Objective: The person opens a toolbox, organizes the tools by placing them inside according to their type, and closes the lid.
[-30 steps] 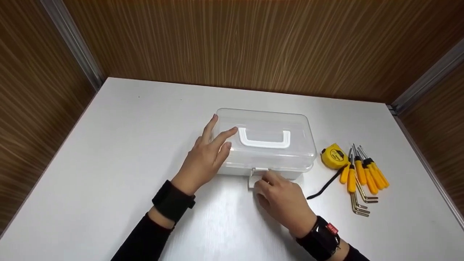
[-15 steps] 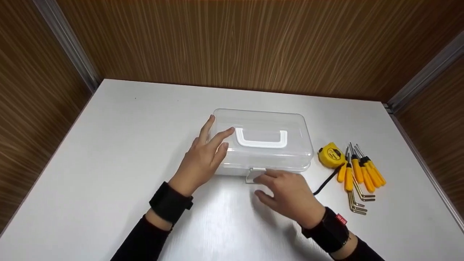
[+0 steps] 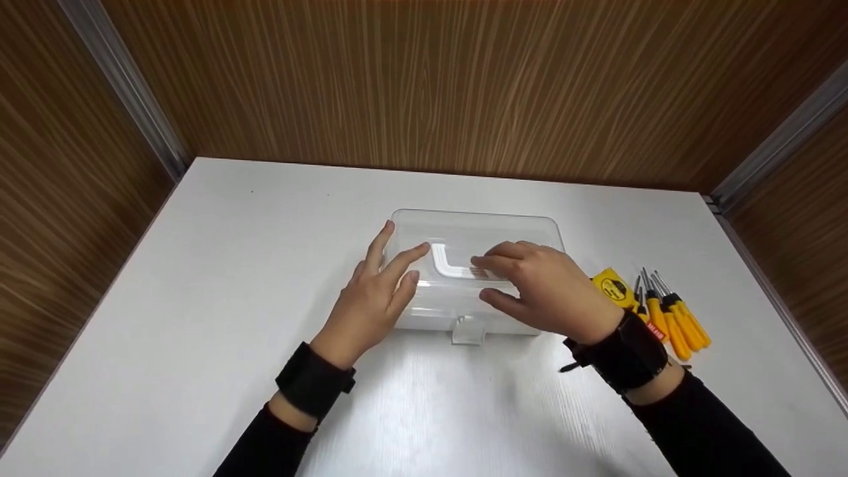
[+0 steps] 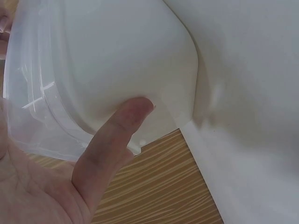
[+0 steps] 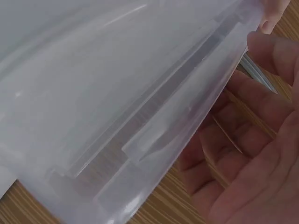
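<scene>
Clear plastic box [image 3: 464, 291] sits mid-counter [image 3: 199, 298]. Your left hand [image 3: 371, 301] rests straight fingers [image 3: 404, 258] against its left end; your right hand [image 3: 546, 288] lies over the lid, fingers loosely bent, gripping nothing.

A clear plastic box [image 3: 474, 278] with a white handle [image 3: 450, 265] on its lid sits mid-frame on the white table, its front latch [image 3: 468, 329] flipped down, loose.

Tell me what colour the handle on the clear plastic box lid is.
White. The handle sits on the see-through box, partly under the right hand; the head view shows it best.
</scene>
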